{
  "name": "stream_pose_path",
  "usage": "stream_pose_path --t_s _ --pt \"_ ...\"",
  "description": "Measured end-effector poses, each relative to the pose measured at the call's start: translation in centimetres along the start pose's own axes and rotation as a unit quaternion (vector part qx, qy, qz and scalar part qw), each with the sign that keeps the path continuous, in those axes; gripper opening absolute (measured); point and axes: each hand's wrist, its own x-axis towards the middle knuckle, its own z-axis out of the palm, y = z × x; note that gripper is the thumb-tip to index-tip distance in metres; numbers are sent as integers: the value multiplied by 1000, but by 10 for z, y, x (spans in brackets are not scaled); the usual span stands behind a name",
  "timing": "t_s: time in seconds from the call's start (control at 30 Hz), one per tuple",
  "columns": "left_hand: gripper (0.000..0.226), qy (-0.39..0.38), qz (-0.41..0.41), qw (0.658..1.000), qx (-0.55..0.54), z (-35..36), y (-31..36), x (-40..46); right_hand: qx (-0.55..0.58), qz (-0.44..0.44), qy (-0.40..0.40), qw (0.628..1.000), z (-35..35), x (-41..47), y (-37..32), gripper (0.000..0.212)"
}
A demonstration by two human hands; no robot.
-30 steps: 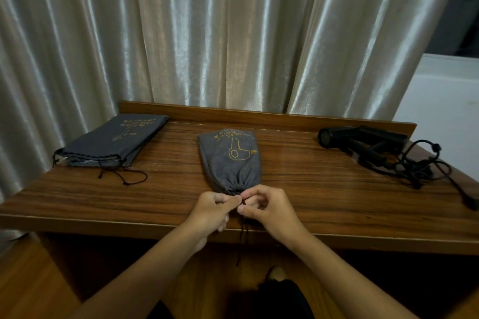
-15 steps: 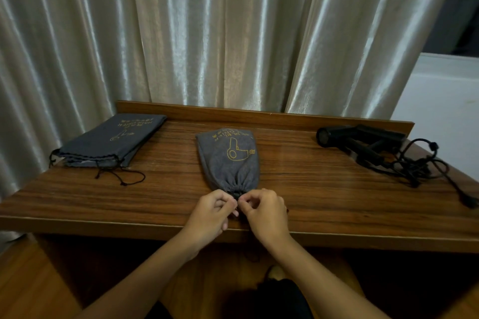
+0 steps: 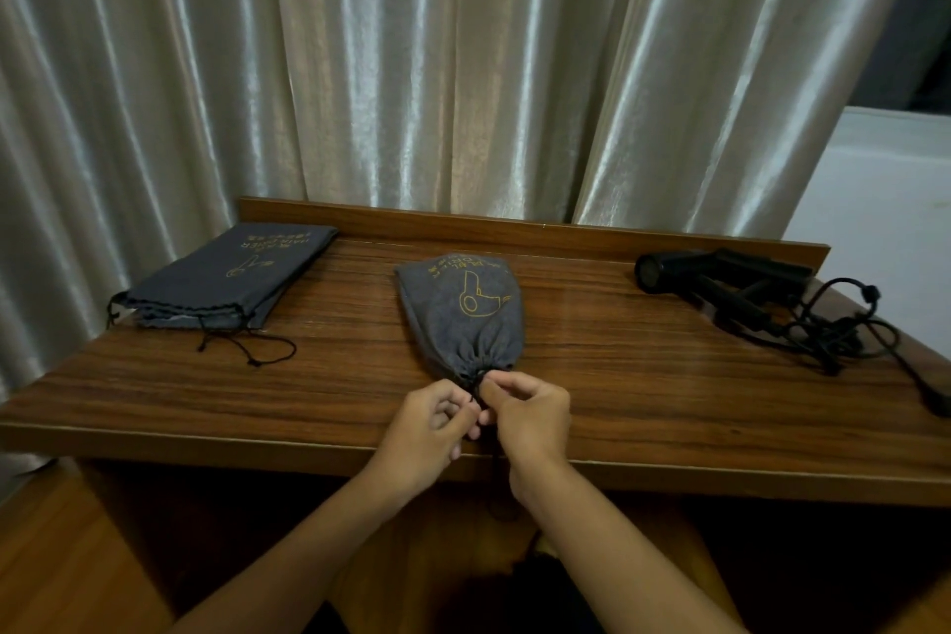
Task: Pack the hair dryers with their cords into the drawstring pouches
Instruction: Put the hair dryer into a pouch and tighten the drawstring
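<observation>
Soft grey pouch sits bulging mid-surface, left hand and right hand both pinching its thin cord at the gathered neck, probably the best hold on limp cloth.

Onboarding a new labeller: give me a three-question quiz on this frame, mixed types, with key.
1. True or false: the filled pouch in the middle of the table has its mouth cinched shut.
2. Multiple choice: where do the unpacked black hair dryers lie? A) far right of the table B) on the flat pouches C) on the floor
3. Short answer: what do the left hand and right hand pinch?

Key:
1. True; the fabric is gathered at the near end.
2. A, with the cords tangled beside them; the flat pouches lie far left.
3. The drawstring at the filled pouch's mouth.
</observation>
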Motion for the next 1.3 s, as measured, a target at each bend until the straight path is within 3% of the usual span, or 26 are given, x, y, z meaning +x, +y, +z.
stream_pose_path --t_s 0.27,0.37,0.9,1.03,1.13,1.17,1.3 --pt "14 3 12 1000 22 2 -1 -1 72 140 -67 985 -8 3 -14 8" --pt "16 4 15 999 39 2 -1 0 96 165 -69 979 -9 4 -13 14" --pt "15 11 34 998 58 4 -12 10 229 197 -31 953 -8 3 -7 27" --pt "11 19 33 998 52 4 -14 13 242 200 -37 949 -10 0 -8 36" --pt "11 18 31 998 53 3 -17 13 238 179 -33 954 -11 -3 -7 58" --pt "11 17 33 998 56 3 -18 13 234 168 -35 957 -12 -4 -7 58" --pt "12 27 41 996 68 4 -21 15 191 119 -68 972 -9 -7 -8 25"
